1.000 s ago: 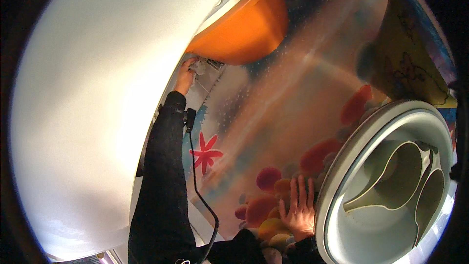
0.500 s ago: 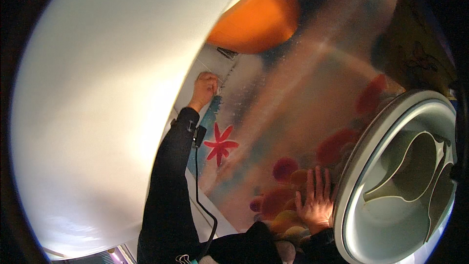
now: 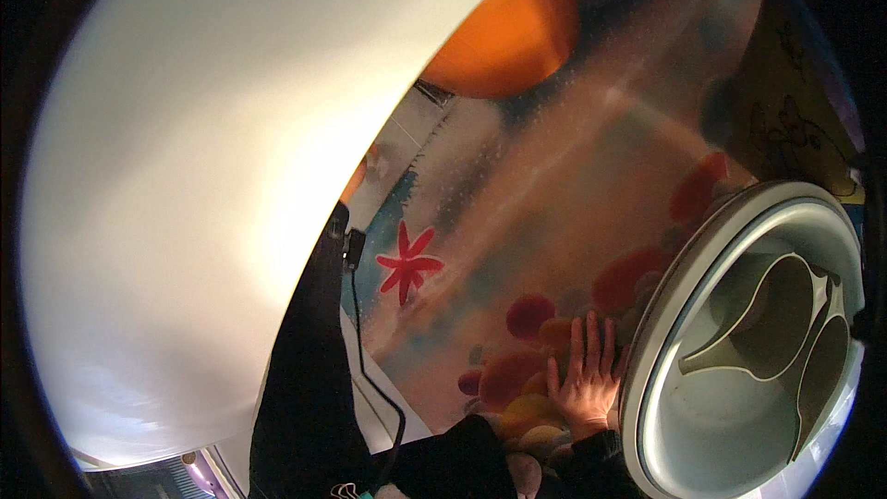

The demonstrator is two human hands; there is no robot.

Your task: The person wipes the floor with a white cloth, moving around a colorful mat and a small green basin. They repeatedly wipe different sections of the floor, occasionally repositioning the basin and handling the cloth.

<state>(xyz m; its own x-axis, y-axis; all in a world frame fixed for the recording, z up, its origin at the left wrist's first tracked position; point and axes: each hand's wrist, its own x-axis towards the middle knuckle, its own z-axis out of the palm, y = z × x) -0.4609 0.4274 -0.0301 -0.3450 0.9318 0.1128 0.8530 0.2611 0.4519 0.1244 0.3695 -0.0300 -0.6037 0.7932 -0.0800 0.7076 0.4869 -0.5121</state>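
Note:
My left hand (image 3: 354, 182) is almost wholly covered by a large smooth white curved object (image 3: 203, 185). Only a sliver of skin shows past its edge, so its fingers and anything in them are hidden. A black sleeve (image 3: 305, 342) with a small black clip and cable (image 3: 354, 248) leads up to it. Fingers spread, my right hand (image 3: 587, 383) rests flat on a patterned surface (image 3: 517, 249) with printed stones and a red starfish (image 3: 407, 263). It holds nothing and lies just left of a round pale tub (image 3: 637, 388).
Curved grey dividers (image 3: 762, 314) stand inside the tub. An orange rounded container (image 3: 517, 37) is at the top, partly behind the white object. A small dark grate (image 3: 432, 92) lies below it. A yellowish panel (image 3: 785, 120) stands at the upper right.
My left hand, bent closed at the edge of the printed surface before, has gone left behind the white object. My right hand stays flat in place. The view has shifted slightly.

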